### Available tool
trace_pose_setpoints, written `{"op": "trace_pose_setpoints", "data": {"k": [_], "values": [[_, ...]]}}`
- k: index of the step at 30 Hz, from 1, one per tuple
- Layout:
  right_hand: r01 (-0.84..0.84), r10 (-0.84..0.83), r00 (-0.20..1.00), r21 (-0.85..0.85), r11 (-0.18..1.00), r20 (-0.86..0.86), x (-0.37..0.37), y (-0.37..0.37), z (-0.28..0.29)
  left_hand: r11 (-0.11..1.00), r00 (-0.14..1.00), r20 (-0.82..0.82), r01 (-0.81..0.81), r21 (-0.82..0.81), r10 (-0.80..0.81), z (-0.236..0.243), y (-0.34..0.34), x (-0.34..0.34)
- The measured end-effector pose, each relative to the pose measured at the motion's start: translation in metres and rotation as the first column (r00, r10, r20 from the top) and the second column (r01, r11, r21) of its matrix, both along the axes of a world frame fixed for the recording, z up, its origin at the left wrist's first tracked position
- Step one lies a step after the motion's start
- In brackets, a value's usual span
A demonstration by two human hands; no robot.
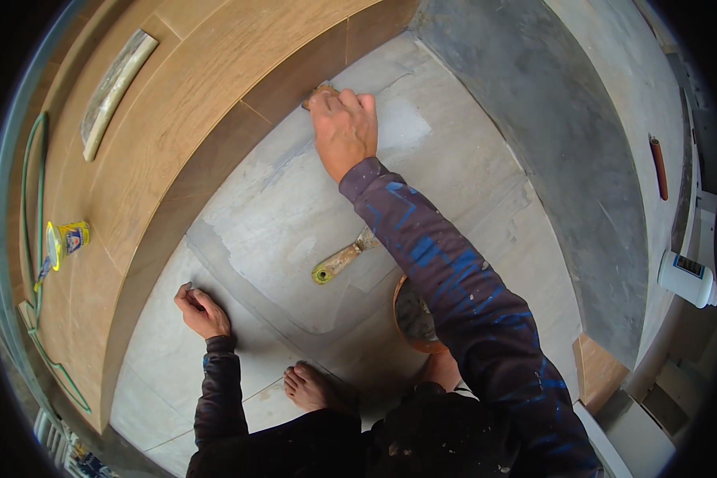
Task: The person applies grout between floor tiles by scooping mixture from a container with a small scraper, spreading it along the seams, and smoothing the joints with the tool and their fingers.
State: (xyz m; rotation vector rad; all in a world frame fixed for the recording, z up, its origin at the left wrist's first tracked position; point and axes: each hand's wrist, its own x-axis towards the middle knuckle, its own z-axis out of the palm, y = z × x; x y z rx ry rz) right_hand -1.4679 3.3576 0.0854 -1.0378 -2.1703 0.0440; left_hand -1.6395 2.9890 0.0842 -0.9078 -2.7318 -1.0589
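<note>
My right hand [345,131] reaches far forward to the joint between the grey floor tiles [279,239] and the brown tiled step. Its fingers are closed on a small brownish piece [317,95], mostly covered by the hand, pressed at the floor's edge. Bent in at the fingertips, my left hand [204,313] hovers or rests at the left, and whatever it may hold is too small to name. Between my arms lies a putty knife [338,262] with a worn handle and green end; my right sleeve hides part of its blade. An orange-rimmed bucket [413,315] sits partly behind that sleeve.
On the wood-look ledge [183,95] at left lie a long pale-edged tool [118,94], a yellow tub [68,237] and a green cord [30,183]. A grey wall [542,143] bounds the right, with a white bottle [685,279] and a reddish-brown stick [659,167] beyond.
</note>
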Motion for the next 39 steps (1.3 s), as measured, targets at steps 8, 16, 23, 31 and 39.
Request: {"op": "trace_pose_setpoints", "data": {"k": [8, 16, 23, 31, 39], "values": [[-0.052, -0.034, 0.97, -0.339, 0.939, -0.242, 0.02, -0.043, 0.055, 1.0, 0.999, 0.034, -0.012, -0.008, 0.012, 0.022, -0.043, -0.02], [0.247, -0.209, 0.94, -0.114, 0.962, 0.27, 0.012, -0.021, 0.044, 1.0, 0.993, 0.115, -0.003, -0.012, 0.004, 0.007, -0.061, -0.052], [-0.091, 0.109, 0.97, -0.092, 0.992, 0.215, -0.069, -0.111, 0.047, 1.0, 0.997, 0.071, -0.013, 0.022, 0.011, 0.001, -0.055, -0.052], [-0.272, 0.292, 0.934, -0.121, 0.955, 0.208, -0.096, -0.178, 0.069, 0.997, 0.999, 0.049, 0.017, 0.081, -0.021, 0.014, -0.054, -0.039], [-0.138, 0.008, 0.957, -0.431, 0.892, -0.291, 0.035, -0.101, 0.081, 1.0, 0.998, 0.068, 0.001, 0.021, -0.003, 0.049, -0.066, -0.02]]}}
